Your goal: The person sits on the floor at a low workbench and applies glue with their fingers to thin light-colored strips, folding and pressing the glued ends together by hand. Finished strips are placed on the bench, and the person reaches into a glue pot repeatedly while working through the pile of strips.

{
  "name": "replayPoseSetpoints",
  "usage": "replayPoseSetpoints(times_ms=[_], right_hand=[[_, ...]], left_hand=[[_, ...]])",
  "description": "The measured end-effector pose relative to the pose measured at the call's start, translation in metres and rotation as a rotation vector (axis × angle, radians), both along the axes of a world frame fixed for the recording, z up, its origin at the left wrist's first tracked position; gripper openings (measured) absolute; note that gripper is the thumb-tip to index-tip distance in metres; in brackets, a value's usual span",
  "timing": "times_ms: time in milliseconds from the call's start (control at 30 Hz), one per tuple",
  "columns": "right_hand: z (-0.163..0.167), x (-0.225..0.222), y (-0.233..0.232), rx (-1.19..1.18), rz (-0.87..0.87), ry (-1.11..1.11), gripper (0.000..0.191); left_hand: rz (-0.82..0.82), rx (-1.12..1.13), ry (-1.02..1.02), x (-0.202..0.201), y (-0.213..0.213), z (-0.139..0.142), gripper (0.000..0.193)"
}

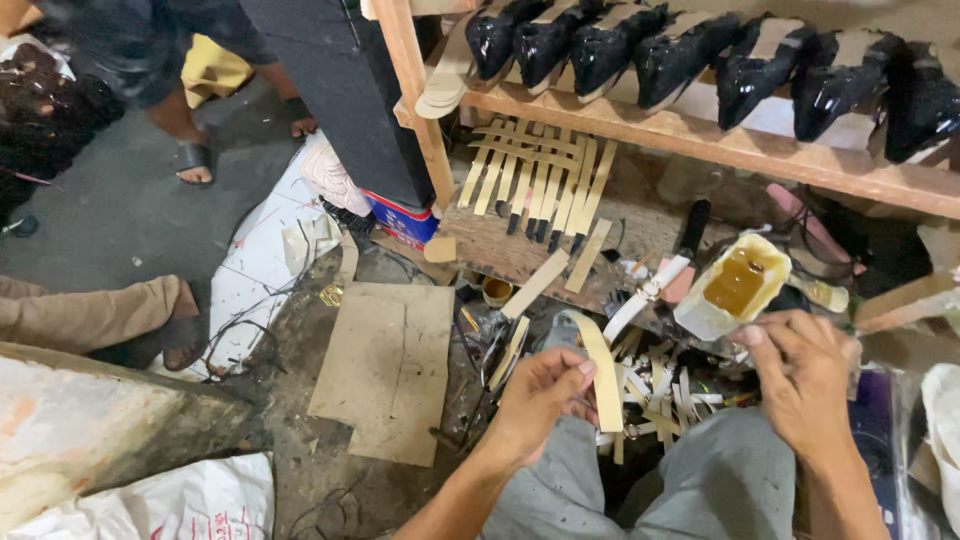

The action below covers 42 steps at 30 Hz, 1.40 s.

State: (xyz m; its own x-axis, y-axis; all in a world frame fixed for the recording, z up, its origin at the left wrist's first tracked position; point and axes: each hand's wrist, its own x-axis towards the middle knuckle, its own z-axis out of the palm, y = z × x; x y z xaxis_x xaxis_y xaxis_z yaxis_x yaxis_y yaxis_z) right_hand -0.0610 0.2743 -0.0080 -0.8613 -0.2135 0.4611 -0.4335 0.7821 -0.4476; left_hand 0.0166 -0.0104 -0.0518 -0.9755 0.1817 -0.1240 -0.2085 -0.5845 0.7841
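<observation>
while the left hand [535, 400] pinches a pale tan strap strip [603, 372] between thumb and fingers, the strip stands nearly upright at about 1 o'clock from it. the right hand [800, 375], at 3 o'clock, curls at the squashed container of amber glue [738, 285]; its exact grip is hidden. farther off at 12 o'clock, more strips [540, 180] lie fanned under a wooden shelf [740, 150] of glossy black shoes [680, 55].
</observation>
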Motion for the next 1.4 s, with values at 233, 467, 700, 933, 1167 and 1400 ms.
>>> replayPoseSetpoints(times_ms=[233, 467, 700, 933, 1167, 1400], right_hand=[[0.020, 0.081, -0.035, -0.762, 0.432, -0.178, 0.083], [0.027, 0.088, -0.051, -0.719, 0.437, -0.272, 0.094], [0.025, 0.094, -0.063, -0.894, 0.331, -0.408, 0.067], [0.019, 0.097, -0.066, -0.983, 0.354, -0.458, 0.089], [0.016, 0.100, -0.048, -0.716, 0.420, -0.233, 0.049], [0.015, 0.099, -0.047, -0.629, 0.409, -0.201, 0.085]], left_hand=[[-0.010, -0.116, 0.105, -0.014, 0.015, 0.042, 0.011], [0.008, -0.173, 0.186, -0.009, 0.030, 0.058, 0.010], [0.032, -0.177, 0.231, -0.002, 0.036, 0.047, 0.011], [-0.055, -0.026, 0.038, -0.006, 0.036, 0.038, 0.016], [-0.030, -0.166, 0.132, -0.009, 0.040, 0.045, 0.013], [-0.030, -0.173, 0.163, -0.011, 0.039, 0.058, 0.015]])
